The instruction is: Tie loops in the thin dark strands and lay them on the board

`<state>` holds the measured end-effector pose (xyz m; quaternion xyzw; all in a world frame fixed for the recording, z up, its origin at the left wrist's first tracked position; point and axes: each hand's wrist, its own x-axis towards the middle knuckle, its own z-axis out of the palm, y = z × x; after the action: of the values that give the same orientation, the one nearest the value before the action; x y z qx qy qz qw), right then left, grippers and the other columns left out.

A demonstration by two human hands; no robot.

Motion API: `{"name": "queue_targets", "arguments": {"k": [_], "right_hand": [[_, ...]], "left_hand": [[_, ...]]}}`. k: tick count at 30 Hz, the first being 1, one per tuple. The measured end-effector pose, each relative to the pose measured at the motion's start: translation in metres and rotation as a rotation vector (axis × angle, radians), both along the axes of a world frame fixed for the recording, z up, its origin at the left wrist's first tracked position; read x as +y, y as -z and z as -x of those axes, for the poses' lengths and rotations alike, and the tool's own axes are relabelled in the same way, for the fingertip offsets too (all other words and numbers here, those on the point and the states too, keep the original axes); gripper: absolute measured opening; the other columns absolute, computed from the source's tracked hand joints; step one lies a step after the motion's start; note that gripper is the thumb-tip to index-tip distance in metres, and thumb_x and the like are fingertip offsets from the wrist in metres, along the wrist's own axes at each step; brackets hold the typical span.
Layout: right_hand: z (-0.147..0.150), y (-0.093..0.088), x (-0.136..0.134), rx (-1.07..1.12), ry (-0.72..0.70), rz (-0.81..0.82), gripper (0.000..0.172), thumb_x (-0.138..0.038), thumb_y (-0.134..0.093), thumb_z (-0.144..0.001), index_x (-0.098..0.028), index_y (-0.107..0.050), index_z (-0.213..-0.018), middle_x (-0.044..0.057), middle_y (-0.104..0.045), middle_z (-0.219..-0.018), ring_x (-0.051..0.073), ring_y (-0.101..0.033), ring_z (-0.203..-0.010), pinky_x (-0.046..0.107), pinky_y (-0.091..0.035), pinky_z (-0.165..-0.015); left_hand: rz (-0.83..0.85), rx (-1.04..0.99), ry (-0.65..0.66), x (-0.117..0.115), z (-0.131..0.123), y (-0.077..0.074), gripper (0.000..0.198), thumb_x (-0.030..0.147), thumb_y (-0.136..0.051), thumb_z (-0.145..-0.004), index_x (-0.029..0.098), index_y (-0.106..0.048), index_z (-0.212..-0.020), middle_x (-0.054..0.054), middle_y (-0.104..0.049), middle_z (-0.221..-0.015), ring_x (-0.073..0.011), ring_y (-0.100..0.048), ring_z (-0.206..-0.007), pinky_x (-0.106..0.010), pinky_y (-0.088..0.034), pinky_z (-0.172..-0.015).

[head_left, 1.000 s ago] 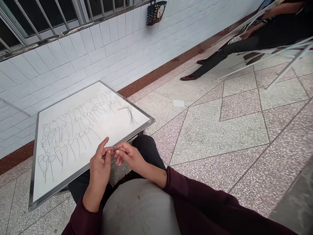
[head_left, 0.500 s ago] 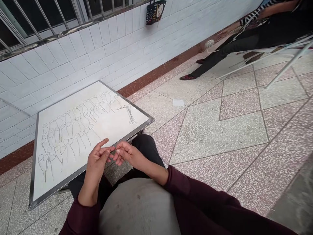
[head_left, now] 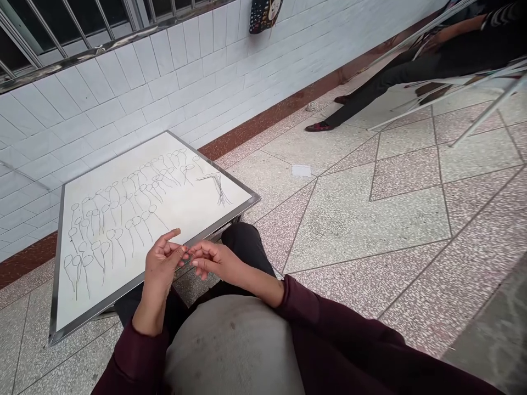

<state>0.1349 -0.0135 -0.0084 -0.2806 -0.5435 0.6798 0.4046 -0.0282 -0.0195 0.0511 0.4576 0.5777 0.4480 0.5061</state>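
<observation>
Above my lap, at the near edge of a white-topped table (head_left: 214,222), my two hands meet at the fingertips. My left hand (head_left: 161,263) pinches thumb against forefinger, its other fingers partly raised. My right hand (head_left: 218,260) comes in from the right with curled fingers, its forefinger tip touching the left fingertips. Whatever is between them is too thin to make out. On the table lie several thin dark wire-like strands with looped ends (head_left: 111,236), spread in rough rows. A small bundle of bent, unlooped strands (head_left: 220,189) lies near the right corner.
A tiled wall (head_left: 164,77) with a barred window (head_left: 82,27) runs behind the table. A patterned bag (head_left: 263,15) hangs there. Another person's legs (head_left: 382,82) stretch out at upper right beside a white metal frame (head_left: 481,118). A white paper (head_left: 301,170) lies on the floor.
My right thumb has dropped away from its forefinger, while the left pinch stays. A round whitish object near the other person's feet has moved left along the wall. The other person's arm has shifted.
</observation>
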Motion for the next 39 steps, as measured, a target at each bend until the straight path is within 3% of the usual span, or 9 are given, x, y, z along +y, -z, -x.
{"name": "queue_targets", "arguments": {"k": [6,18,39], "right_hand": [[-0.0041,-0.0006,0.0005,0.006,-0.051,0.015,0.039,-0.052,-0.049,-0.094,-0.016,-0.057,-0.106,0.002,-0.065,-0.079,0.01,-0.064,-0.063,0.022,-0.056,-0.055],[0.0025,0.002,-0.0033,-0.143,-0.002,-0.003,0.024,-0.039,-0.057,-0.09,-0.018,-0.06,-0.101,-0.004,-0.061,-0.066,0.007,-0.06,-0.054,0.017,-0.051,-0.05],[0.002,0.0013,-0.0041,0.016,-0.073,0.12,0.024,-0.04,-0.059,-0.088,-0.017,-0.059,-0.096,-0.004,-0.061,-0.061,0.008,-0.059,-0.052,0.019,-0.048,-0.052]], "left_hand": [[0.021,0.0,-0.051,-0.0003,0.0036,-0.0013,0.062,0.038,-0.079,-0.066,0.016,-0.061,-0.12,-0.003,-0.069,-0.076,-0.0146,-0.065,-0.066,-0.023,-0.05,-0.056],[-0.013,-0.028,-0.068,-0.0022,0.0013,0.0041,0.058,0.036,-0.079,-0.066,0.015,-0.062,-0.118,-0.001,-0.068,-0.071,-0.0132,-0.064,-0.063,-0.023,-0.05,-0.057],[-0.009,-0.074,-0.078,-0.0074,-0.0009,-0.0015,0.053,0.032,-0.08,-0.066,0.015,-0.064,-0.114,0.0,-0.069,-0.07,-0.011,-0.063,-0.06,-0.023,-0.052,-0.06]]}}
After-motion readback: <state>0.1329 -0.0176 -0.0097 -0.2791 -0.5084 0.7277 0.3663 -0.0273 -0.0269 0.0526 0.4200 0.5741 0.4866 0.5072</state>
